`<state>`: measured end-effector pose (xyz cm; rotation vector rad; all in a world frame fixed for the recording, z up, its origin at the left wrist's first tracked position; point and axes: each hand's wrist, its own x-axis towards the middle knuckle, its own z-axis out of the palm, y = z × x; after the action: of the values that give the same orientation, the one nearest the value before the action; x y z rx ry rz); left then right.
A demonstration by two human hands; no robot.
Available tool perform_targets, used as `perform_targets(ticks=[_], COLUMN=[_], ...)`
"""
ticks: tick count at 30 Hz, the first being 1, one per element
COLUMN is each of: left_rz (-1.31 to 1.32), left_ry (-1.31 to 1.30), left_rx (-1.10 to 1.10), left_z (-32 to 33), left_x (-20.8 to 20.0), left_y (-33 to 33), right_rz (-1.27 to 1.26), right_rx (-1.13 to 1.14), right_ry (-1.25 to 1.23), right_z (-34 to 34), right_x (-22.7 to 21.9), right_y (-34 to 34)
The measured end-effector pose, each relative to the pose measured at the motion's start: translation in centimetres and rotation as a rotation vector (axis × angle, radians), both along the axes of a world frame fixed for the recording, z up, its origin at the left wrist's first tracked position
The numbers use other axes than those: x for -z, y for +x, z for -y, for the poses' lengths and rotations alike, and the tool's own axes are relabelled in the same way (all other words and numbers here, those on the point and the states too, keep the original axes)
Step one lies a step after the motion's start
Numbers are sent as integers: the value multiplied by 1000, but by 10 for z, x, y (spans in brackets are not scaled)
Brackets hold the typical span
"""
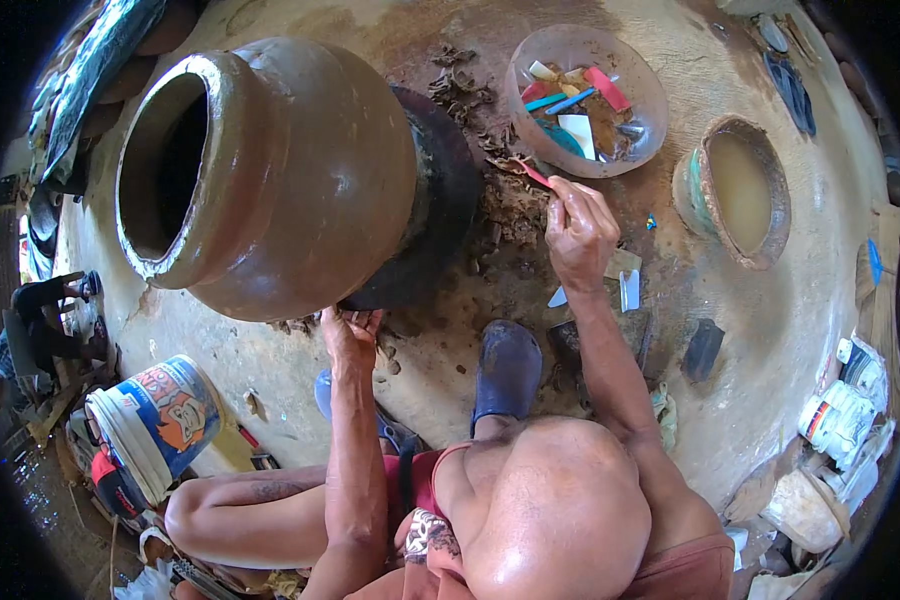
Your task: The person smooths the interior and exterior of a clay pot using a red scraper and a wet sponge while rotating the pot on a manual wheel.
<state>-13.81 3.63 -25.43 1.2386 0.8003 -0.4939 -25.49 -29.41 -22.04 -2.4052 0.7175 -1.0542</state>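
Observation:
A large brown clay pot [320,170] with a wet sheen stands at the left, its wide mouth turned toward the upper left. Beneath it shows a dark rounded base [445,200]. My left hand [350,338] is at the underside of the pot and base, fingers apart; their tips are partly hidden, and whether they press on it I cannot tell. My right hand [582,232] pinches a thin red strip [533,173], its tip over brown clay scraps beside the base. Just beyond that hand is a translucent plastic basin [650,140] holding coloured plastic pieces.
A rough-rimmed vessel [705,195] of cloudy water stands at the right. Clay scraps [515,215] and flat white pieces [629,290] lie on the floor. A printed bucket [175,415] is at lower left, white containers [842,425] at lower right. Another person sits far left.

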Motion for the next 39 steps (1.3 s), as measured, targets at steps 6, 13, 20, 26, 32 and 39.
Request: perform_targets(ticks=[6,13,20,26,32,39], left_rz=[9,0,164,381,785,753], left_ry=[-49,-17,-23,-27,450,338], left_rx=[39,39,77,294,890,1030], left_z=[-10,-11,-78,-136,-221,-233], left_x=[3,-1,44,106,152,135], left_y=[4,7,64,129,184,198], right_rz=[-65,28,38,-245,-344,-512], right_rx=[-89,11,423,670,536,126], right_ry=[-79,-18,367,534,-143,363], right_z=[5,3,37,64,41,-25], right_x=[27,-20,6,37,22,28], right_y=[5,1,-99,-196,-174,-144])
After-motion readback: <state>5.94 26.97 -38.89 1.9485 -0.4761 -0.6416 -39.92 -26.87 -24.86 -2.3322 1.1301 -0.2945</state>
